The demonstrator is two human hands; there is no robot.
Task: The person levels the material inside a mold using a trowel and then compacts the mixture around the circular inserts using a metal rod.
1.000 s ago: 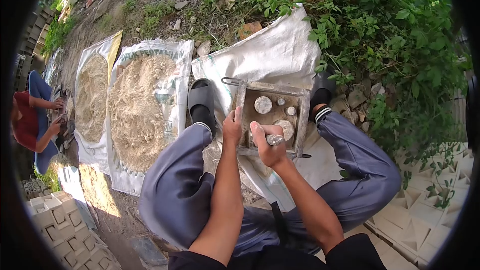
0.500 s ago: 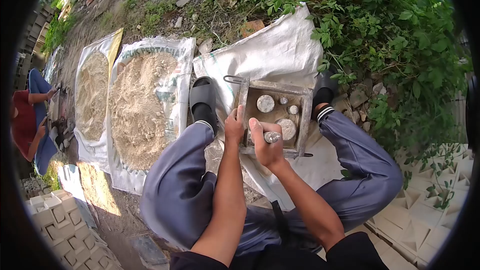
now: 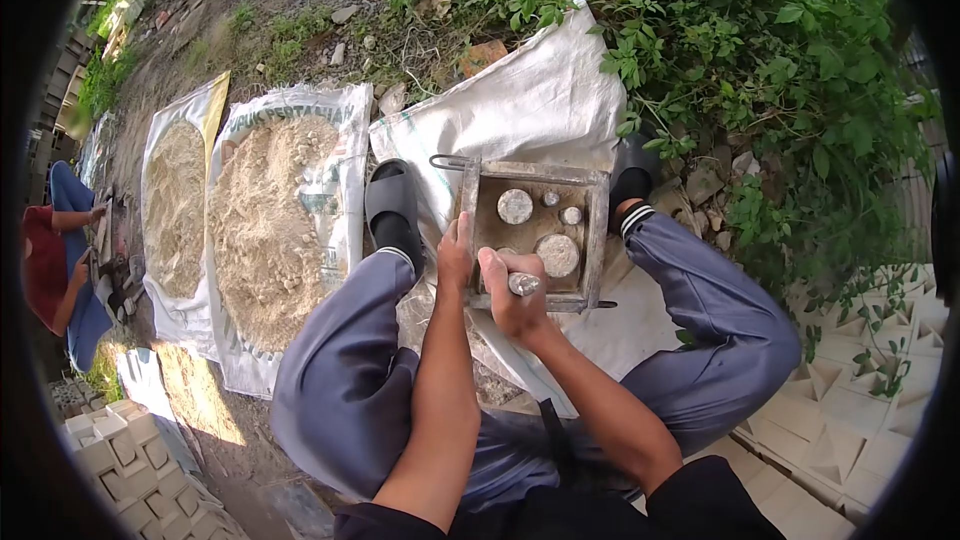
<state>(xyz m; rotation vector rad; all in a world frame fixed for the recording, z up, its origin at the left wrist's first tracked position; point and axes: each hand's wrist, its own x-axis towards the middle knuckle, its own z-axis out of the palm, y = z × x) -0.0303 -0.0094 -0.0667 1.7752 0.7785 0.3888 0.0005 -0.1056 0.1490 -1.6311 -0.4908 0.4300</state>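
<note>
Between my feet sits a square box frame (image 3: 597,210), dusty and greyish, with a wire handle at its upper left corner. Inside it, pale sandy material surrounds several round light pieces, including a large disc (image 3: 557,255), another disc (image 3: 515,207) and a smaller round piece (image 3: 571,216). My left hand (image 3: 455,258) grips the left wall of the frame. My right hand (image 3: 515,305) is wrapped round an upright rod with a rounded, pale-crusted top (image 3: 523,284), over the frame's near left corner. The rod's lower end is hidden beneath the hand.
White sacking (image 3: 540,90) lies under the frame. To the left, sandy powder (image 3: 265,220) is heaped on spread sacks. Another person (image 3: 60,250) sits far left. Pale patterned blocks (image 3: 140,460) are stacked lower left, with more at lower right. Leafy plants (image 3: 750,70) crowd the upper right.
My right hand and the rod have shifted slightly left and toward me relative to the frame. My left hand stays on the frame's wall. The whole view has moved a little.
</note>
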